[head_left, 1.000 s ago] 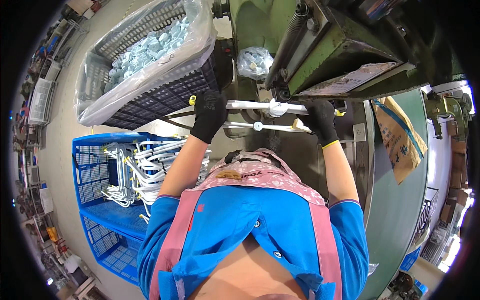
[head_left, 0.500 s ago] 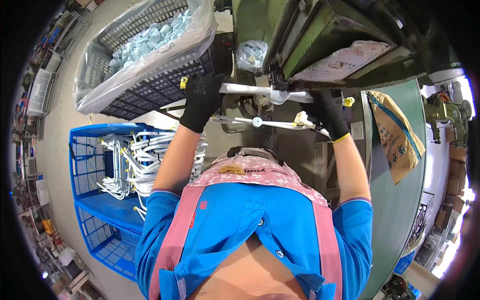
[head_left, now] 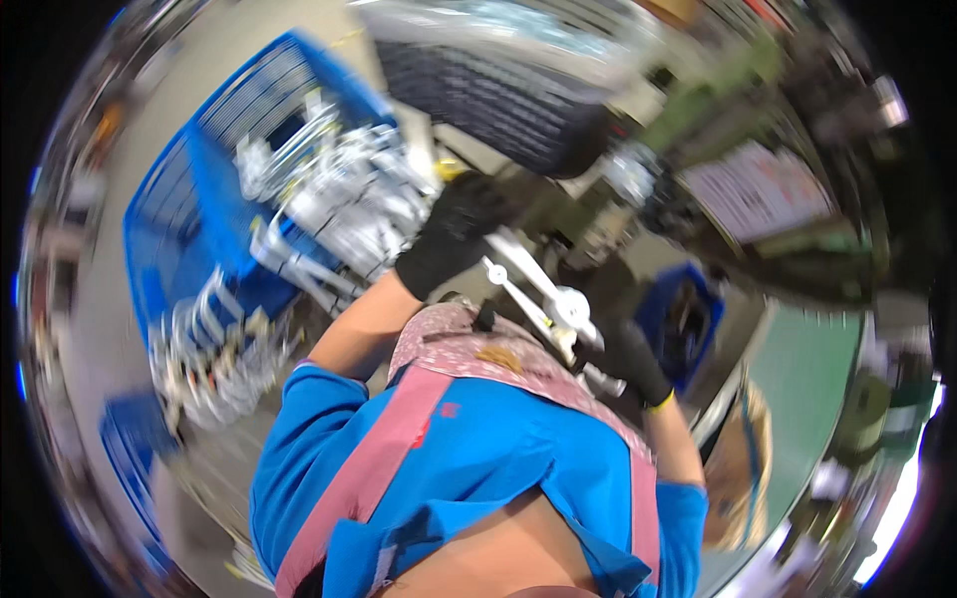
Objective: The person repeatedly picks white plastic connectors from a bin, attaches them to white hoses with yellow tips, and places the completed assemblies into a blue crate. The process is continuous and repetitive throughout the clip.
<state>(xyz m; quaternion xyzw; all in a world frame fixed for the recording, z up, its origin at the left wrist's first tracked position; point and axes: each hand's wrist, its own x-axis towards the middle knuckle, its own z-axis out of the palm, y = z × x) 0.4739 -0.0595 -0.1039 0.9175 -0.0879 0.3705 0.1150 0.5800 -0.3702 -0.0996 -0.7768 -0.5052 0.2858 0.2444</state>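
Observation:
My left hand (head_left: 457, 237), in a black glove, is closed round one end of a white tubular frame (head_left: 526, 264). A round white disc (head_left: 571, 307) sits on the frame's upper bar. On the other end my right hand (head_left: 628, 361), gloved in black too, is also closed, though motion smears its fingers. The frame slants in front of my pink patterned apron (head_left: 469, 344), and a yellow end piece (head_left: 454, 169) shows beyond my left hand. Close by on the left, many similar white tubular pieces (head_left: 344, 194) lie piled in a blue crate.
The blue crate (head_left: 159, 204) stands at left. Behind is a black plastic crate (head_left: 478, 95) with a clear liner. A green machine (head_left: 807, 254) bearing a paper sheet stands at far right, near a blue bin (head_left: 650, 311), a green tabletop (head_left: 812, 389) and a brown paper sack (head_left: 743, 448).
My view and body have swung left toward the blue crate. The white frame has come away from the machine in both hands and now slants down to the right.

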